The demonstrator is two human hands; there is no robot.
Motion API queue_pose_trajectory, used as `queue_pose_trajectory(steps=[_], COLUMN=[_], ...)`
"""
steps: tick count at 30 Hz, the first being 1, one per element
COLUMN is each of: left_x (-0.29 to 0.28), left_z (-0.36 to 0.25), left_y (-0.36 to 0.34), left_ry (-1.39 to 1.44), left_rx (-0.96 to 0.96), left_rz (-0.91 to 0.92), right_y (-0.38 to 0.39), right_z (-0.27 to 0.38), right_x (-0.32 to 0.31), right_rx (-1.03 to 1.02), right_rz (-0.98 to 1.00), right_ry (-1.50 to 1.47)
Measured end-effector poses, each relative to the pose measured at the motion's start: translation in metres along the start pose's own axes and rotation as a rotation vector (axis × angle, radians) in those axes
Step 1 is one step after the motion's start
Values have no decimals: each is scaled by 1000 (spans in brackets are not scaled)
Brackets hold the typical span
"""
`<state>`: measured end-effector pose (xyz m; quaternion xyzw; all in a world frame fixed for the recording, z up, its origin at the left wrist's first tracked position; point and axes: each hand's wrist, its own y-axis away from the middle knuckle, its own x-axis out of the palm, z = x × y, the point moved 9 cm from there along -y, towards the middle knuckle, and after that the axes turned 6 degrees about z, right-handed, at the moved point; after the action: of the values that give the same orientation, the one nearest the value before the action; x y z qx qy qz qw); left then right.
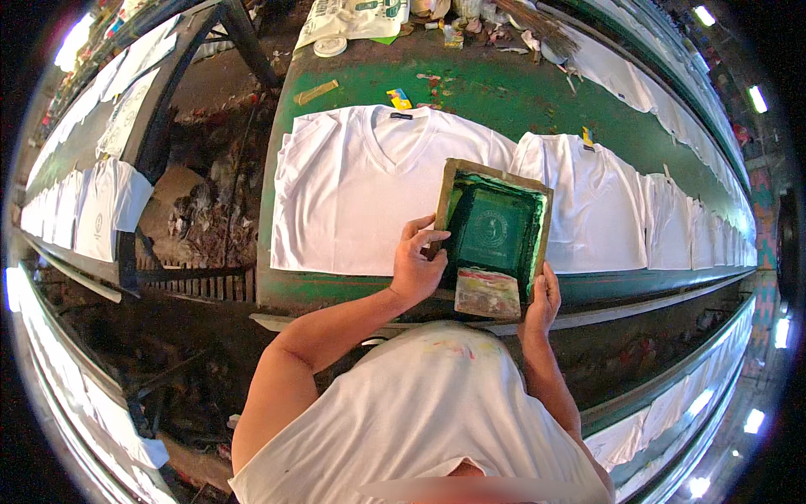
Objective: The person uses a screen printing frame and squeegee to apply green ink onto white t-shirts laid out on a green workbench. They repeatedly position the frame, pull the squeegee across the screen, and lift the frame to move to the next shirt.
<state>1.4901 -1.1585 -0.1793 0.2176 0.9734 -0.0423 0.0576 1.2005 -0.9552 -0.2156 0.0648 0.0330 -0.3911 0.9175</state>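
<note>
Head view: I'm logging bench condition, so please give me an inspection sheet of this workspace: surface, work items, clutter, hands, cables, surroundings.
Surface: green table, scuffed and stained.
Work items: brown-framed printing screen; paint-smeared block, probably a squeegee, at its near end; white V-neck T-shirt laid flat, more white T-shirts to its right.
Clutter: white plastic bag and round white lid at the table's far side.
Left hand: grips the screen's left side.
Right hand: holds its lower right corner.
Cables: nothing seen.
Surroundings: white garments along the left; lit lamps at right.

The screen (494, 223) is green (brown-rimmed), the shirt (357, 202) plain white.
</note>
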Motion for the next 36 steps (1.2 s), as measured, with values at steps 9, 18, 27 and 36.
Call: queue_pose_trajectory(steps=[9,18,27,36], left_x=[-64,-82,-90,-90], left_z=[-4,24,42,32], left_y=[7,12,11,8], left_ry=[-131,-110,-22,-155], left_rx=[156,82,22,72], left_rz=[-134,-172,-214,-233], right_y=[5,1,-1,-7], right_z=[13,8,10,4], right_x=[72,92,100,102], right_rx=[-109,-60,-132,-79], right_rz=[277,338,400,412], right_ry=[167,282,378,349])
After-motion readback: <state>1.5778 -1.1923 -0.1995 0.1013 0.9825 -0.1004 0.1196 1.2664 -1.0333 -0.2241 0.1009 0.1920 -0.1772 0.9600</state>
